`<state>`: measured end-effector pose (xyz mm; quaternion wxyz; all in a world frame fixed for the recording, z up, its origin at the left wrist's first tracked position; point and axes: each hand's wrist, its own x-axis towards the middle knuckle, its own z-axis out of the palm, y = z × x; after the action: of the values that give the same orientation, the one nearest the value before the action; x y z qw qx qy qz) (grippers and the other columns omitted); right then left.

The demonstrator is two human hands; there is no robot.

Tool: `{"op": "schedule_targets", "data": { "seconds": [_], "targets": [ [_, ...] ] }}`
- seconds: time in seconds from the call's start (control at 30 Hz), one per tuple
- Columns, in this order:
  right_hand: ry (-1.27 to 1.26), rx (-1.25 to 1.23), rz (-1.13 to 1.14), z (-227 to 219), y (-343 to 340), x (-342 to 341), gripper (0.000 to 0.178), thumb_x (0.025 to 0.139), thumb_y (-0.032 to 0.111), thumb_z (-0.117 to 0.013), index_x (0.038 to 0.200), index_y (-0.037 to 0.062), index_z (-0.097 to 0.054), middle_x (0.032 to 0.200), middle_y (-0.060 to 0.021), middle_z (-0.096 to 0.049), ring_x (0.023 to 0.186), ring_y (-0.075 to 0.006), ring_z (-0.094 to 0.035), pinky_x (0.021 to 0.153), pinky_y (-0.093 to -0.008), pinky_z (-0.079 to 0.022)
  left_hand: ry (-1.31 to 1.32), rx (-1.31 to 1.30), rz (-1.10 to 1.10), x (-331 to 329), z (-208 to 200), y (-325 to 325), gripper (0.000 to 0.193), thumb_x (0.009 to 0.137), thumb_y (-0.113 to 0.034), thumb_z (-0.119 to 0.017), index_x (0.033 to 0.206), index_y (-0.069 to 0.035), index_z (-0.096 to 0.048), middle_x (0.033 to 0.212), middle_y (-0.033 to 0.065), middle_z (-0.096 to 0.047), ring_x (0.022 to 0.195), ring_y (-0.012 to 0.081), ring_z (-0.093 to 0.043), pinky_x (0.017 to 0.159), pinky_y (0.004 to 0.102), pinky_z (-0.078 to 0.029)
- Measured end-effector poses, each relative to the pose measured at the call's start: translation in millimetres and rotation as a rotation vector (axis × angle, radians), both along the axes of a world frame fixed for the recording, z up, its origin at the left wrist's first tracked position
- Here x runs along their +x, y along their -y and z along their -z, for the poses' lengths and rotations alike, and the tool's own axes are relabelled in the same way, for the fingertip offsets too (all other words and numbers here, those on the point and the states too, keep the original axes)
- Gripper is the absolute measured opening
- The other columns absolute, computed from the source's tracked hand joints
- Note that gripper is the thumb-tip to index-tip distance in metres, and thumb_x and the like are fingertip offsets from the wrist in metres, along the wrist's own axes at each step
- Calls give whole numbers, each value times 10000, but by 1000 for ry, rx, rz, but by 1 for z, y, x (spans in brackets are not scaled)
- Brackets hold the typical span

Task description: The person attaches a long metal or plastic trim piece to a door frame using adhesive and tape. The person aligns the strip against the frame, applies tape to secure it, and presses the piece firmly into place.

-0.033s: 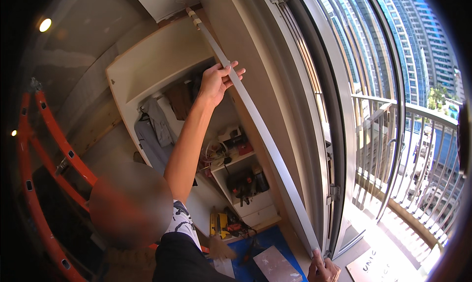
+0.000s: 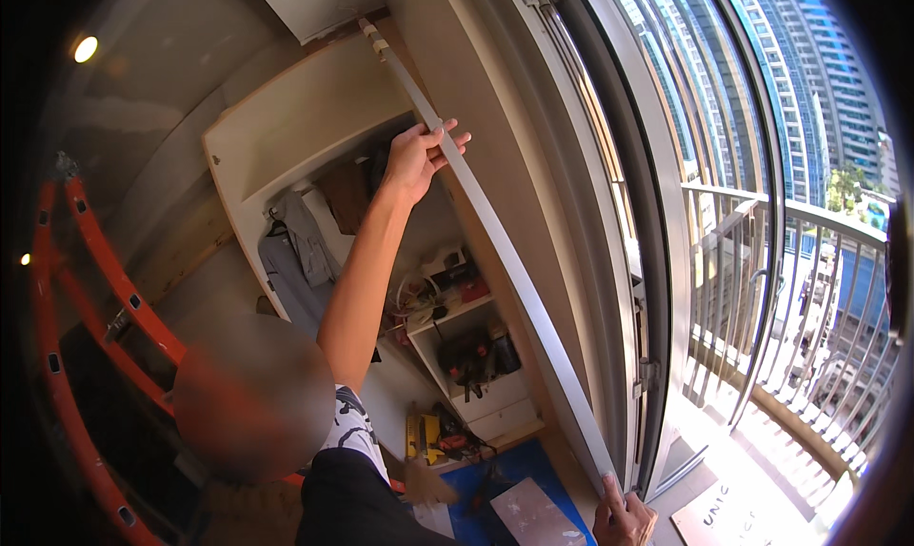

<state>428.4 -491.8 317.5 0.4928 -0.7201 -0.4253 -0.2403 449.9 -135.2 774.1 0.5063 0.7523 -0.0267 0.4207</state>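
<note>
- The right hand [image 2: 624, 522] shows at the lower edge of the view. Its fingers are curled at the lower end of a long pale strip [image 2: 514, 270], with one finger laid up along it. Part of the grip is cut off by the edge.
- The wearer's left hand is out of the picture.
- The strip rises from the right hand up and to the left, slanting along the tan wall panel [image 2: 476, 118]. Its top end lies near the upper corner of an open cabinet [image 2: 286, 137].
- A co-worker's hand [image 2: 424, 156] is well above the right hand, with the arm stretched up. Its fingers are wrapped across the strip about a third of the way down from the top.
- The co-worker stands left of the right hand, in a patterned white top [image 2: 354, 427].
- Left of the strip, between the two hands, the cabinet shelves [image 2: 457, 313] hold tools and small boxes. Grey clothing [image 2: 295, 251] hangs further left.
- A blue mat [image 2: 514, 470] lies just left of the right hand, with a flat grey board [image 2: 533, 517] on it.
- A sliding glass door frame [image 2: 657, 260] stands right of the strip, and a balcony railing [image 2: 809, 308] is beyond it.
- An orange ladder [image 2: 86, 289] is far left of both hands.
</note>
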Motion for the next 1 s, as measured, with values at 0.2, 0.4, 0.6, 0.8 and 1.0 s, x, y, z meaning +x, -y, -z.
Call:
{"op": "schedule_targets", "data": {
  "seconds": [0.2,0.4,0.6,0.8,1.0],
  "targets": [
    [99,31,74,-18,-70,33,577,800,81,-643,1339,266,-546,584,-79,-453,429,-255,-475,403,-393,-391,-66,1,-2,19,-27,-75,192,970,-54,-441,1116,57,-497,1240,142,-552,1079,306,-619,955,411,-508],
    [135,52,123,-8,-43,29,553,782,77,-665,1303,248,-586,557,-56,-410,417,-224,-452,396,-357,-370,-16,98,-16,16,-26,-26,233,976,-39,-413,1135,121,-471,1215,168,-550,1022,311,-645,923,400,-536],
    [40,-1,168,18,69,-12,405,848,116,-637,1238,225,-628,628,-91,-525,495,-277,-526,446,-406,-423,17,148,19,-19,-4,110,209,963,-60,-463,1084,97,-530,1230,179,-572,1063,301,-633,933,358,-530],
    [236,93,268,42,207,-33,270,802,10,-654,1059,82,-696,567,-90,-487,439,-245,-462,408,-374,-367,59,221,119,-52,14,253,242,964,-76,-479,1104,116,-521,1173,192,-581,1059,294,-634,928,347,-535],
    [381,82,318,68,305,-48,308,809,-52,-590,1093,32,-675,551,-80,-490,399,-200,-428,378,-333,-338,67,229,166,-74,31,335,305,958,-82,-492,1168,140,-489,1128,192,-592,1055,295,-637,917,342,-541]
  ]
}}
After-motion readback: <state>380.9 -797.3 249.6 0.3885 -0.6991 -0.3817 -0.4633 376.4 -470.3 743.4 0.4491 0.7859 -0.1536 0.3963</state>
